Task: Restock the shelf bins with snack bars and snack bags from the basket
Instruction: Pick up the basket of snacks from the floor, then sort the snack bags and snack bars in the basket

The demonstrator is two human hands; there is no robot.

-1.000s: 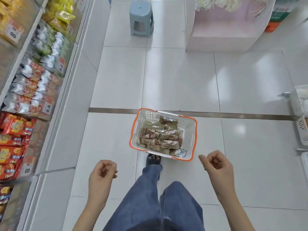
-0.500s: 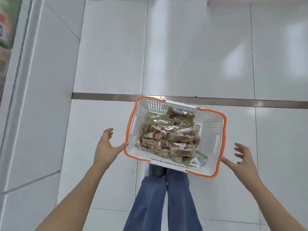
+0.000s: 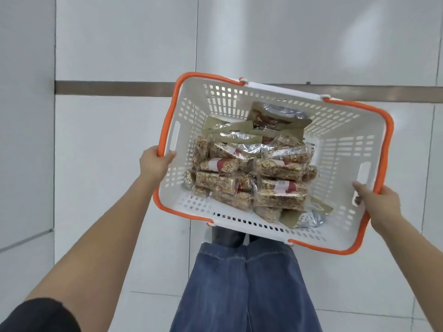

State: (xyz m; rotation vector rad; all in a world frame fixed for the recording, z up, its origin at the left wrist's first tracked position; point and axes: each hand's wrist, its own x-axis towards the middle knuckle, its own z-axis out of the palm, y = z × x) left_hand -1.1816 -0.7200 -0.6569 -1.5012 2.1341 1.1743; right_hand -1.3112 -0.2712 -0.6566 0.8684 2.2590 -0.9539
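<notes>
basket (image 3: 282,91) now up between both hands' fingers (image 3: 171,155)

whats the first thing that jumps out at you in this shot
The white basket with its bright orange rim fills the middle of the view, held at its two short ends: the left hand grips the left rim and the right hand grips the right. Inside lies a heap of clear-wrapped snack bars, with silvery green snack bags toward the far wall. Below the basket, blue jeans stand on pale floor tiles.
</notes>
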